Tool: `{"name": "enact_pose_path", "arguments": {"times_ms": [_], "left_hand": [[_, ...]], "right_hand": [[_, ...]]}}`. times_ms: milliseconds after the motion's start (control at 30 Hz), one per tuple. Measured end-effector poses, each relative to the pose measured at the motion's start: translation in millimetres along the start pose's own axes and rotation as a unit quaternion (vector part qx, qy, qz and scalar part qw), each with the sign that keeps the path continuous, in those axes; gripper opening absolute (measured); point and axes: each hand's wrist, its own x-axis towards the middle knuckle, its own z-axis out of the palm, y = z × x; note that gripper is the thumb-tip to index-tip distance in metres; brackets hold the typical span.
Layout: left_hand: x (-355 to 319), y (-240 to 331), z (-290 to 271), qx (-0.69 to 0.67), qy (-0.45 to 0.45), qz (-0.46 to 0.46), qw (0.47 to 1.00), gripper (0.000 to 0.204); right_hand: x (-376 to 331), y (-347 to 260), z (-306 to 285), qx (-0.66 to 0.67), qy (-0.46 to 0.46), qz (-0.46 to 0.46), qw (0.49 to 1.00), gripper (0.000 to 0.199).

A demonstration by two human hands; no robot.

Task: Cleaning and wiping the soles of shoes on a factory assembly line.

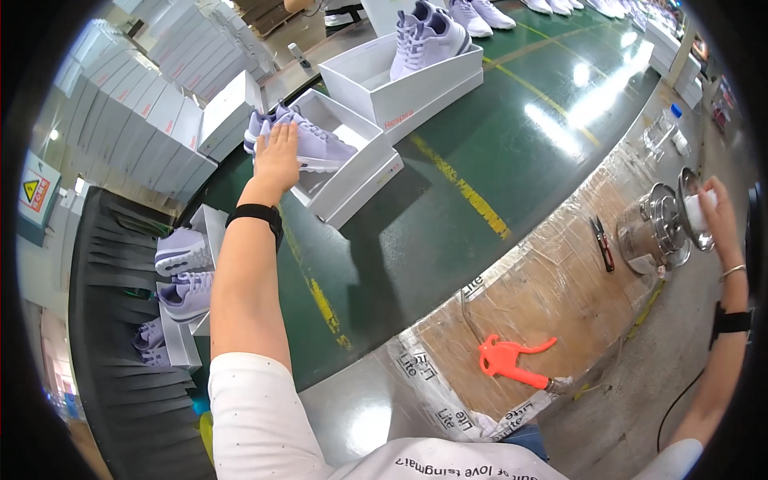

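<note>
My left hand [277, 157] lies with its fingers stretched out over a pair of lavender sneakers [324, 149], which stand tilted in a white shoebox [358, 190]. The thumb side is partly hidden against the shoes. On the far right, my right hand [722, 218] has its fingers closed round a white wad of cloth [707, 203]. That wad is against the round metal dish [689, 189] of a steel can [645, 230], which stands on the cardboard-topped bench.
A second open shoebox [436, 101] with sneakers [428, 46] stands behind on the green conveyor belt [384, 264]. Black-and-red thread snips [602, 244] and an orange air gun [512, 360] lie on the bench [552, 296]. Stacked white boxes [128, 104] line the left; a plastic bottle [662, 128] stands back right.
</note>
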Motion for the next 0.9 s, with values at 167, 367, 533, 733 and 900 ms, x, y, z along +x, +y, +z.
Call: {"name": "enact_pose_path", "arguments": {"times_ms": [167,367,533,733,900], "left_hand": [[7,9,-24,0.031,-0.007,-0.034,0.999,0.050],[-57,-37,-62,-0.037,0.120,-0.034,0.991,0.032],[-163,-44,-76,-0.454,0.129,-0.115,0.874,0.043],[-340,63,-40,-0.867,-0.284,-0.304,0.274,0.042],[-419,115,-13,-0.871,-0.337,-0.342,0.103,0.046]], "right_hand": [[-15,13,15,-0.096,0.134,-0.105,0.981,0.018],[-17,-7,24,-0.121,0.126,-0.059,0.983,0.017],[-22,6,-12,-0.153,0.148,-0.112,0.971,0.018],[-147,-198,75,0.155,0.045,-0.194,0.968,0.016],[-259,-271,197,0.378,-0.079,-0.227,0.894,0.013]]}}
